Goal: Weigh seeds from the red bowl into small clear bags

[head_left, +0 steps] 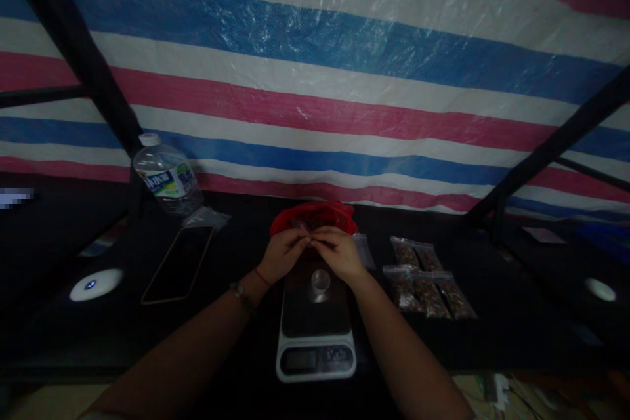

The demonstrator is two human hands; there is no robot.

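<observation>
Above the back of a kitchen scale (315,361), my left hand (285,252) and my right hand (339,252) meet fingertip to fingertip. Both are closed in a pinch on what looks like a small clear plastic bag (301,226), mostly hidden by the fingers. Behind them lies an open red plastic bag (339,211) with dark contents that are hard to make out. A small clear cup (320,282) stands on the scale's dark platform. Beside my right hand is a flat clear zip bag (364,251).
Several filled zip bags (428,292) of brown bits lie to the right. On the left are a phone (180,264), a clear bottle (170,177), a plastic bag (209,218) and a white oval device (96,285). Striped sheeting (315,111) hangs behind the black table.
</observation>
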